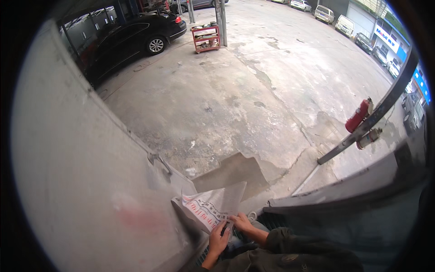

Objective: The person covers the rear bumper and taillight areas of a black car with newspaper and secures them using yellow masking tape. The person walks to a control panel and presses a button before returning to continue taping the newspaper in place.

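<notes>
Against the sanded grey panel [81,149], both hands pinched a folded newspaper sheet [210,206]: left hand [218,239] and right hand [241,222] close together at its lower edge; held only there, the sheet might sag or slip off the panel
</notes>
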### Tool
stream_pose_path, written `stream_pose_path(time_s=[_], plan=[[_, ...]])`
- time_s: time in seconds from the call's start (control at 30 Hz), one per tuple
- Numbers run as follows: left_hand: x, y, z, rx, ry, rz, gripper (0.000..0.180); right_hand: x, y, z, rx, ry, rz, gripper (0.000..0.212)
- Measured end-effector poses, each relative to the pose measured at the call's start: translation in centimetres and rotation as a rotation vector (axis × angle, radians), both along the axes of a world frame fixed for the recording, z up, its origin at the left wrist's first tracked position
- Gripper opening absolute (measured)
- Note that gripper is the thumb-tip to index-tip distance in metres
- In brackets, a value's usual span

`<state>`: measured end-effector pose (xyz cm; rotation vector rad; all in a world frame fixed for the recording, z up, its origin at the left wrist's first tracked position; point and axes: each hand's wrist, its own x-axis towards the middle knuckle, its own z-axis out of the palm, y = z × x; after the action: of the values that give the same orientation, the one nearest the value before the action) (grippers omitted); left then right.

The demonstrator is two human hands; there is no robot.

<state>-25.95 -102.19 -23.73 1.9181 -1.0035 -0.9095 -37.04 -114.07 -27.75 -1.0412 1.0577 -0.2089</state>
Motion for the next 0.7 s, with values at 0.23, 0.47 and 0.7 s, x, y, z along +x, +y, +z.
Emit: stream_pose_path(time_s=[0.23, 0.47, 0.7], plan=[[11.0, -18.9, -4.6, 0.043, 0.086, 0.343, 0.043, 12.0, -20.9, -2.0, -0.237, -0.012, 0.245, 0.035], [34.4, -46.7, -18.4, 0.079, 0.037, 0.433, 0.047, 32.9, -47.7, -12.4, -0.165, -0.123, 0.170, 0.031], [68.7, -86.6, -44.6, 0.167, 0.707, 0.382, 0.059, 60.3, -82.4, -30.8, -0.099, -0.369, 0.150, 0.037]])
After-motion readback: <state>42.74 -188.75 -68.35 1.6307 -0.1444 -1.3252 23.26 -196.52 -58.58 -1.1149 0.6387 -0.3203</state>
